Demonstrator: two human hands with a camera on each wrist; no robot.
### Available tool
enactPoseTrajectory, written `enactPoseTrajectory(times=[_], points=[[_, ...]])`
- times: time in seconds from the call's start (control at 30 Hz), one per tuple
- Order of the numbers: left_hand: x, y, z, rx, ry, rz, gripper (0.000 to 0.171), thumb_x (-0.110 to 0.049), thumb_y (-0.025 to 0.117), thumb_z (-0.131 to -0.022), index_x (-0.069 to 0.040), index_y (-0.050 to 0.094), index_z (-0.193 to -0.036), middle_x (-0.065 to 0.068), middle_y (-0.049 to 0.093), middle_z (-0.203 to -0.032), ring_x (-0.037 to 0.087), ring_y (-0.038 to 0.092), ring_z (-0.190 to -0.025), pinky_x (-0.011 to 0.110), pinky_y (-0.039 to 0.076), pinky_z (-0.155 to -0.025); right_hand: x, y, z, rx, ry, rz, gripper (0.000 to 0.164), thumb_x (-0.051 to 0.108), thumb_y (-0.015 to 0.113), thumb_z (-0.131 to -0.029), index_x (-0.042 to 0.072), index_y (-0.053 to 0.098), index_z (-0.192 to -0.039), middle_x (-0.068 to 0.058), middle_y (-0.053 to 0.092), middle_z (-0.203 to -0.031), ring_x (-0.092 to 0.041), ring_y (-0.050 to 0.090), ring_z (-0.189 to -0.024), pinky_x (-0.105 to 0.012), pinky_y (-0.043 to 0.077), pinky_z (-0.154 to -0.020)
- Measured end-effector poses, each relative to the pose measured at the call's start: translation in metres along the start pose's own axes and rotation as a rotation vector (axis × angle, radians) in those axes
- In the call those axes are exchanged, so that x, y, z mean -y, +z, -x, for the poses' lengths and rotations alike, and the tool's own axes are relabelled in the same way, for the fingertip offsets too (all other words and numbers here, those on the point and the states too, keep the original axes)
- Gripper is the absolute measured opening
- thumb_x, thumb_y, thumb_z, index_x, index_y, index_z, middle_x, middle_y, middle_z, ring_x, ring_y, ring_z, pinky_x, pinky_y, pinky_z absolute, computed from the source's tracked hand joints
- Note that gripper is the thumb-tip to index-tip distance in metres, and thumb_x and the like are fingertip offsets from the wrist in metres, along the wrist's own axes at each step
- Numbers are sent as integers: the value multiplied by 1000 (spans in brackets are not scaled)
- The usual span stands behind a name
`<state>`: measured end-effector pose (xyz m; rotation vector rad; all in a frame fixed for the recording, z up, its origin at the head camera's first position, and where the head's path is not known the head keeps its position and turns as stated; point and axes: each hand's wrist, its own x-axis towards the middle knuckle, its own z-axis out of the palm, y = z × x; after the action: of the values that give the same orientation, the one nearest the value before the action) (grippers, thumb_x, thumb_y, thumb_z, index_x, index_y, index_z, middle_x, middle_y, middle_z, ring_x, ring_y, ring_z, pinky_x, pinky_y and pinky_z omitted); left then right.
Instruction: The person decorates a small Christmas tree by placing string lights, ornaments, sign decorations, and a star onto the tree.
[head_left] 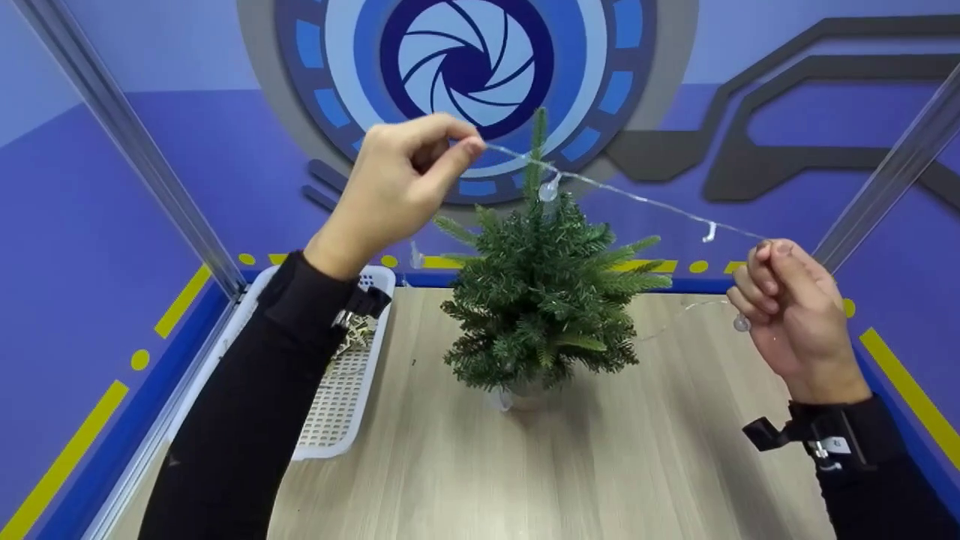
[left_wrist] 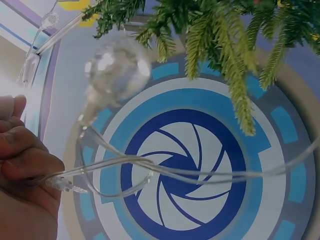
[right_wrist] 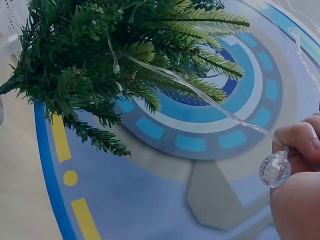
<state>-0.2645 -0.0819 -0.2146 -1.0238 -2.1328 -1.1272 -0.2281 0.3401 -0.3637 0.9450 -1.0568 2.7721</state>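
Observation:
A small green Christmas tree (head_left: pixel 540 292) stands in a pale pot (head_left: pixel 529 394) on the table. My left hand (head_left: pixel 409 176) pinches a clear string of lights (head_left: pixel 637 199) up beside the treetop. From there the wire slopes down past the tip to my right hand (head_left: pixel 802 315), whose curled fingers grip it. Whether it touches the tip I cannot tell. A clear round bulb (head_left: pixel 549 189) hangs from this span. Another round bulb (right_wrist: pixel 275 170) dangles at the right hand, and wire runs from there back to the branches. Large in the left wrist view is a blurred bulb (left_wrist: pixel 119 70).
On the left, partly behind my left forearm, a white perforated basket (head_left: pixel 364 405) holds something gold-coloured (head_left: pixel 356 337). The wooden table (head_left: pixel 480 480) ends at a blue patterned back wall (head_left: pixel 217 165). Metal posts (head_left: pixel 142 142) rise at both sides.

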Motion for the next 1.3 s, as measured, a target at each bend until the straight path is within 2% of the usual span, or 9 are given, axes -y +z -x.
enactPoseTrajectory(times=[0.1,0.2,0.27,0.33,0.5,0.67,0.77,0.93,1.3], points=[[-10,-3,-10,3,-35,6,17,-21,60,-100,-10,73,-101,-1,42,-58,8,27,-49,23,22,-49,1,0,-7,-30,-17,47,34,7,24,-109,-10,52,-102,-7,28,-72,-16,19,-55,-24,10,-49],[-11,-3,-18,9,-42,-15,18,-22,59,-100,-12,73,-102,-3,40,-58,6,27,-50,24,22,-51,1,-2,-15,-87,-30,87,28,7,30,-108,-10,52,-102,-7,32,-71,-16,19,-55,-24,11,-49],[-6,-1,-25,12,-35,-42,19,-25,58,-101,-15,73,-104,-3,40,-59,6,27,-50,24,23,-52,1,-4,-19,-128,-37,106,25,8,35,-107,-10,51,-102,-7,34,-70,-16,19,-56,-24,11,-49],[2,3,-33,13,-25,-61,20,-29,58,-101,-18,73,-105,-4,41,-60,7,29,-51,24,25,-54,1,-7,-22,-173,-41,169,23,10,38,-107,-7,53,-102,-5,36,-70,-16,19,-55,-24,12,-49],[18,11,-53,24,14,-75,23,-36,54,-101,-23,72,-107,-5,44,-65,10,35,-55,25,29,-58,-1,-13,-24,-223,-29,265,22,15,42,-106,-3,55,-102,-4,38,-70,-16,21,-56,-26,14,-50],[24,18,-73,-16,34,-97,24,-35,52,-103,-22,72,-106,-7,41,-65,9,33,-56,24,26,-59,-6,-11,-25,-222,-12,189,23,14,42,-106,-5,54,-104,-6,41,-70,-17,20,-56,-26,16,-50],[27,22,-83,-66,-13,-103,23,-35,54,-102,-22,73,-105,-8,39,-62,7,32,-55,24,24,-58,-9,-8,-27,-226,-5,134,22,14,43,-106,-7,53,-105,-6,41,-69,-17,19,-56,-25,15,-50],[38,28,-89,-115,-107,-125,23,-37,54,-102,-24,72,-106,-4,36,-62,8,30,-55,23,24,-61,-16,-4,-31,-247,-7,122,21,13,45,-105,-7,53,-104,-6,42,-69,-17,19,-57,-25,15,-50],[52,33,-86,-138,-168,-136,25,-36,51,-103,-23,70,-108,-2,39,-67,12,33,-61,23,27,-67,-29,0,-35,-316,40,215,20,16,50,-104,-3,55,-107,-3,44,-68,-16,22,-56,-24,21,-48]])
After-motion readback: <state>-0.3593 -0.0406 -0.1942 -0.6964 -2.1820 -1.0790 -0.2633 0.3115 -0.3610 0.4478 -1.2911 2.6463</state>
